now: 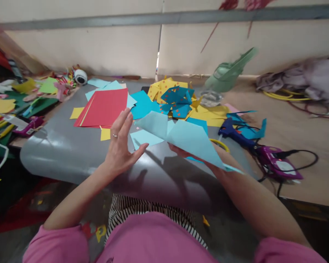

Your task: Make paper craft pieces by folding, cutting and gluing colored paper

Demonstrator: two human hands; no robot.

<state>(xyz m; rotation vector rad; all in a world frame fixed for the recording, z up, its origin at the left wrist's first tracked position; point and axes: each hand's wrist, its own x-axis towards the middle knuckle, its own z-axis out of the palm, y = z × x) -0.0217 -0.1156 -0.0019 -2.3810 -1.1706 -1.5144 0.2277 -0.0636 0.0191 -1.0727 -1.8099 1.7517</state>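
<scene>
A folded light blue paper shape (192,138) is held above the grey table mat (79,153). My right hand (193,155) is beneath the shape, which covers most of its fingers, so their grip cannot be made out. To the left, my left hand (122,144) is raised with its thumb apart from the fingers and nothing in it. A light blue sheet (146,138) lies on the mat between my hands. Behind my left hand rests a stack of red paper (106,107).
Behind the held paper are blue flower-like shapes (178,98) and yellow spotted ones (161,87). A blue glue gun (233,133) and a purple device (276,164) with cables lie right. A green container (226,75) stands at the back.
</scene>
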